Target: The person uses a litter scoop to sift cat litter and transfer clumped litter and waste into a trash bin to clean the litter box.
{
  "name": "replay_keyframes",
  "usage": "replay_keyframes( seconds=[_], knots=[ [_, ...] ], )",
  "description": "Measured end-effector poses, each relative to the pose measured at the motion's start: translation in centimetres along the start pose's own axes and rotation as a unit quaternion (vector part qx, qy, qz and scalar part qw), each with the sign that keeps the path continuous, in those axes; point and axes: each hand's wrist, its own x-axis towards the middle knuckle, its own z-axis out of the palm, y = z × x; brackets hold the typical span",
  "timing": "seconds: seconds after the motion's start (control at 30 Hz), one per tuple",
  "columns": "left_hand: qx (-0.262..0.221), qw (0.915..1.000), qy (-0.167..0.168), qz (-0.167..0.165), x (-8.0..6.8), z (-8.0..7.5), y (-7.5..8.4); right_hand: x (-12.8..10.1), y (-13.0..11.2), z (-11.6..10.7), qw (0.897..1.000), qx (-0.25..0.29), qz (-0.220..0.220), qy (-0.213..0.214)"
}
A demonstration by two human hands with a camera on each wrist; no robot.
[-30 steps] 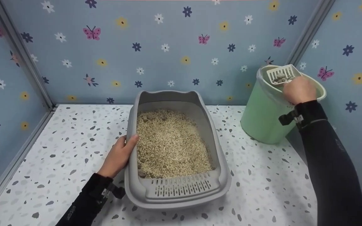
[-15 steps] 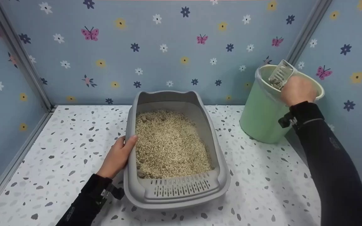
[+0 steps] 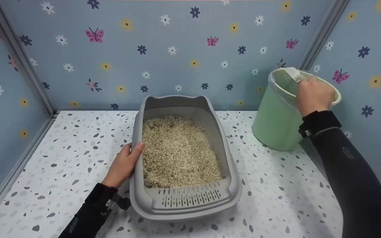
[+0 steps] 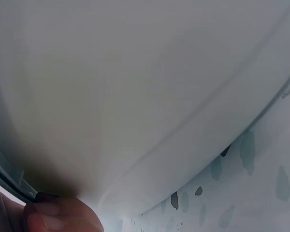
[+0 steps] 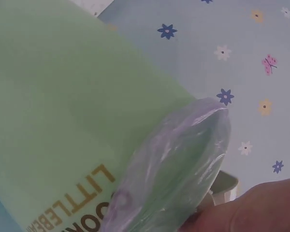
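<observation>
A grey litter box (image 3: 184, 216) stands mid-floor, filled with tan pellet litter (image 3: 184, 152) and a few darker clumps along its left and back edges. My left hand (image 3: 124, 165) grips its left rim, thumb on top; in the left wrist view the fingers (image 4: 63, 215) curl under the rim beside the box's pale side wall (image 4: 111, 96). Over the mouth of a light green trash bin (image 3: 273, 122), my right hand (image 3: 314, 96) holds a white litter scoop (image 3: 294, 74) by its handle, now turned steeply downward. The hand hides part of the scoop.
A clear plastic liner (image 5: 183, 150) folds over the bin's rim. Blue flowered panels (image 3: 177, 49) enclose the back and both sides, joined by grey metal posts (image 3: 324, 33). The floor (image 3: 78, 148) is white with grey speckles.
My right hand has rotated the scoop from nearly level to tipped down into the bin. The clumps seen on it earlier are out of sight. My left hand stays on the rim.
</observation>
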Motion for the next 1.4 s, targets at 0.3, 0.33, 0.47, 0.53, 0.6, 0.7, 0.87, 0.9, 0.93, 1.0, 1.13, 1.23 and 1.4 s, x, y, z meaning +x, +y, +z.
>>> replay_keyframes(
  seconds=[0.3,0.33,0.47,0.53,0.6,0.7,0.87,0.9,0.93,1.0,1.13,1.23,1.4],
  knots=[
    [0.003,1.0,0.0,0.001,-0.1,-0.1,0.0,-0.8,-0.8,-0.5,0.999,0.019,-0.002,0.027],
    [0.002,1.0,-0.001,0.003,-0.1,-0.1,0.0,-0.9,-1.0,-0.9,0.999,0.026,0.0,0.04],
    [0.005,1.0,-0.001,0.005,-0.2,-0.3,0.0,-1.9,-3.3,-3.8,0.993,0.06,-0.01,0.103],
    [0.008,1.0,0.003,0.003,-0.1,-0.5,0.0,-2.7,-5.0,-5.4,0.988,0.08,-0.028,0.131],
    [0.009,0.9999,0.005,0.004,-0.1,-0.6,0.0,-3.7,-7.0,-6.8,0.983,0.099,-0.053,0.147],
    [0.001,1.0,0.003,0.006,-0.1,-0.6,0.0,-5.2,-10.0,-8.2,0.977,0.127,-0.1,0.137],
    [-0.006,1.0,0.0,0.004,-0.1,-0.4,0.0,-6.7,-14.2,-9.5,0.972,0.165,-0.163,0.045],
    [-0.005,1.0,0.0,0.003,-0.1,-0.4,0.0,-6.8,-14.9,-9.5,0.97,0.17,-0.17,0.024],
    [-0.003,1.0,0.001,0.002,-0.1,-0.3,0.1,-6.9,-15.6,-9.5,0.969,0.172,-0.177,0.006],
    [0.001,1.0,0.002,0.001,-0.1,-0.2,0.1,-6.8,-16.9,-9.3,0.966,0.174,-0.192,-0.018],
    [0.005,1.0,-0.001,-0.003,-0.1,-0.1,0.2,-6.3,-19.2,-7.9,0.959,0.14,-0.243,-0.048],
    [0.005,1.0,-0.003,-0.006,-0.2,0.0,0.2,-5.7,-20.9,-6.5,0.951,0.106,-0.282,-0.064],
    [0.004,1.0,0.004,0.001,-0.2,0.1,0.1,-4.0,-23.2,-4.2,0.946,0.067,-0.305,-0.089]
  ],
)
